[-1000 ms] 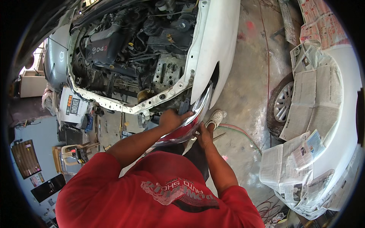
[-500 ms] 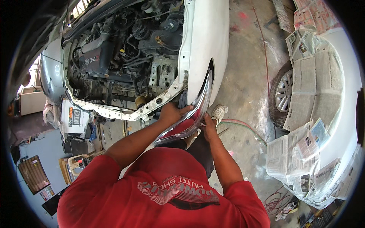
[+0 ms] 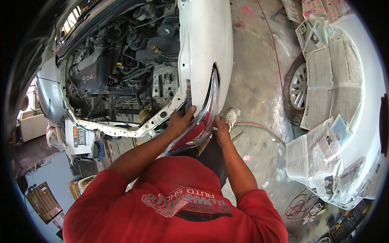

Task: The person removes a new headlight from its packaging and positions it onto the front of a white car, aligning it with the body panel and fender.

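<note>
A long curved headlight unit (image 3: pixel 206 115) with a clear lens and red inner part sits at the front corner of a white car, against the white fender (image 3: pixel 208 38). My left hand (image 3: pixel 180 120) grips its inner side, next to the white front frame rail (image 3: pixel 133 128). My right hand (image 3: pixel 221 128) holds its outer lower edge. The car's bonnet is up and the engine bay (image 3: pixel 121 69) is exposed, with no bumper fitted.
A second white car (image 3: pixel 352 101), masked with sheets of newspaper, stands at the right with a bare wheel (image 3: pixel 299 90). A red hose (image 3: pixel 259 126) runs across the concrete floor and red cable (image 3: pixel 300 205) lies coiled. Boxes and clutter (image 3: pixel 77 139) sit at the left.
Both hands have lifted the headlight unit up and closer into the fender corner. The view has moved nearer to the car.
</note>
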### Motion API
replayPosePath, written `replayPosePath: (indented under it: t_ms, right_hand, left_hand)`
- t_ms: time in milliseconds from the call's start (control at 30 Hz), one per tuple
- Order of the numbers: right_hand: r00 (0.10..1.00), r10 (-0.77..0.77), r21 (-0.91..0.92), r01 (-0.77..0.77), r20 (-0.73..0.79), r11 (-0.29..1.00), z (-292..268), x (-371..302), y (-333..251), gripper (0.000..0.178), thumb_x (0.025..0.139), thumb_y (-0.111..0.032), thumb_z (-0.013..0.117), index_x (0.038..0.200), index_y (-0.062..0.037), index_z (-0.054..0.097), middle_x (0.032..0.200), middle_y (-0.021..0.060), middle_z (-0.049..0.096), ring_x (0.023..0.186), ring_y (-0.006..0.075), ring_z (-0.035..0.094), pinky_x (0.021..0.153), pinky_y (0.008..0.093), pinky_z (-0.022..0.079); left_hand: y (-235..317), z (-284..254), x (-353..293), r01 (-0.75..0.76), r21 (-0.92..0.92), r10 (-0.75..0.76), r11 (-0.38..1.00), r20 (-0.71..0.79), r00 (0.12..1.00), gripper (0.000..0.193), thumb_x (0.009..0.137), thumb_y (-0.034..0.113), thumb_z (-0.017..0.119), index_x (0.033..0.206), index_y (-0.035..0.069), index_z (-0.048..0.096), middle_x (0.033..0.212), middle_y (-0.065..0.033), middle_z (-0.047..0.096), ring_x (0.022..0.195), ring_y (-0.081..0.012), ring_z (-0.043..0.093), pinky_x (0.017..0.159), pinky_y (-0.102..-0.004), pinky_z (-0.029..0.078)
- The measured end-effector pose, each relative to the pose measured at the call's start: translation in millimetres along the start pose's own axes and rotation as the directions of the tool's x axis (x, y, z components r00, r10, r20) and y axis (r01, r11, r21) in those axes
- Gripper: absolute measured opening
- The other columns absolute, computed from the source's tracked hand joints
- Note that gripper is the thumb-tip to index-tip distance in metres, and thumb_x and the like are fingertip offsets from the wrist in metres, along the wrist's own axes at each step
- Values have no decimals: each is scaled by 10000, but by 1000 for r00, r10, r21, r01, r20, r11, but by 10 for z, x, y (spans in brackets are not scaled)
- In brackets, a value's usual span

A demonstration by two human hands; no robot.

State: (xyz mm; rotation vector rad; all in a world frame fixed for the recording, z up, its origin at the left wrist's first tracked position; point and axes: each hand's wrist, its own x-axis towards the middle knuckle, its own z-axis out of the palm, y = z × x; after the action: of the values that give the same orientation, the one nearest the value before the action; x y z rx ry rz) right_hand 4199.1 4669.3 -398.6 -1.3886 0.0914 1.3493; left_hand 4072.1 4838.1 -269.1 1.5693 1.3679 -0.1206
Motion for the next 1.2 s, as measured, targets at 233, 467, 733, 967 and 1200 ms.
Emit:
replayPosePath:
  t_ms: [233,467,733,967,1200]
  right_hand:
    - [1000,-5,-50,4,-9,999,-109,21,36,746,968,-591,522,1466,-46,410,1358,161,496,1236,300,503,995,476,442]
    - [997,54,79,-58,47,995,-211,212,294,722,963,-610,514,1460,-91,449,1375,131,490,1239,292,491,1043,499,391]
    - [993,-45,-4,45,105,999,-138,150,53,876,957,-642,514,1540,-30,286,1480,154,421,1360,302,396,1110,557,306]
    - [999,-17,56,14,43,998,-18,101,-5,933,967,-599,532,1576,4,162,1564,218,322,1431,350,341,1149,475,298]
    - [999,-49,76,49,-1,996,-46,196,5,935,968,-595,536,1583,-8,147,1563,221,327,1429,358,348,1106,492,362]
  left_hand:
    - [176,1,-123,12,-35,-11,999,22,1000,912,879,814,458,973,-59,703,934,-209,687,896,-291,645,848,-409,492]
    - [39,-18,-91,-74,-186,77,980,11,997,866,921,733,494,1139,-82,687,1032,-236,697,960,-282,651,897,-386,482]
    - [119,-20,-28,4,-156,-8,988,-26,1000,849,963,726,397,1078,-57,707,912,-232,704,878,-293,660,862,-382,488]
    - [124,91,-20,-41,-99,25,994,-155,988,835,970,706,394,1034,-62,714,904,-283,696,897,-360,685,845,-416,501]
    - [662,-626,-148,-153,397,182,905,-36,983,672,857,612,681,1118,-7,714,1046,-277,697,1039,-397,677,856,-435,533]
